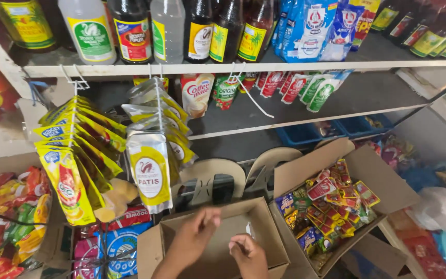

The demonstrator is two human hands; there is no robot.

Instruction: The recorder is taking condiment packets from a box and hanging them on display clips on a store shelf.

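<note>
An open brown cardboard box [272,242] sits low in the middle of the head view, its inside looking bare. Both of my hands hover inside its opening. My left hand [194,237] has its fingers bunched together, pointing up and right. My right hand [248,253] is curled with fingertips pinched, close to a small pale scrap on the box's inner wall. Whether either hand holds anything small is hard to tell.
A second open box [388,186] at the right holds several small red and yellow sachets [331,204]. Yellow pouches [73,155] and silver sauce pouches [150,175] hang from the shelf edge [243,67]. Bottles line the top shelf. Plastic chair backs [218,178] stand behind the boxes.
</note>
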